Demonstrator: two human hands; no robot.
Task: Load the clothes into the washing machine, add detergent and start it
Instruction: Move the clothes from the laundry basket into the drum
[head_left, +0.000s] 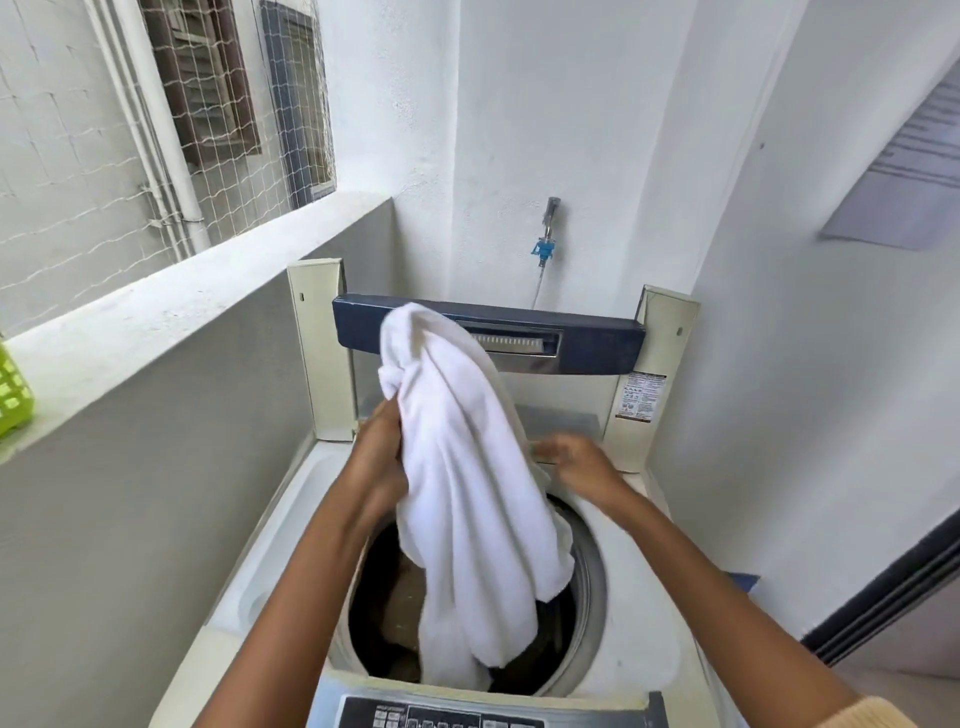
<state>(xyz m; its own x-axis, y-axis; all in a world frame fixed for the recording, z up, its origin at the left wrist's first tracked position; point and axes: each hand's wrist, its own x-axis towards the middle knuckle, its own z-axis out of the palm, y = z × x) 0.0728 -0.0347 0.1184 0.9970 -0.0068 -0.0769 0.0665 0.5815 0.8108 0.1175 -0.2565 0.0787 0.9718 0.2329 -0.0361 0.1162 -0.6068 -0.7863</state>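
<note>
White walls (545, 104) close in a narrow corner where a washing machine (639, 613) stands with its lid (597, 343) raised at 12 o'clock. A white towel (467, 493) hangs over the drum opening (592, 587), its lower end dipping in among dark clothes (395, 608). The left hand (376, 452), at the towel's 9 o'clock, has its fingers clamped on a bunched fold. The right hand (582, 460), at 3 o'clock, is blurred; I cannot tell whether its fingers are apart or gripping. A green basket (13, 387) sits on the ledge (156, 322) at 9 o'clock.
</note>
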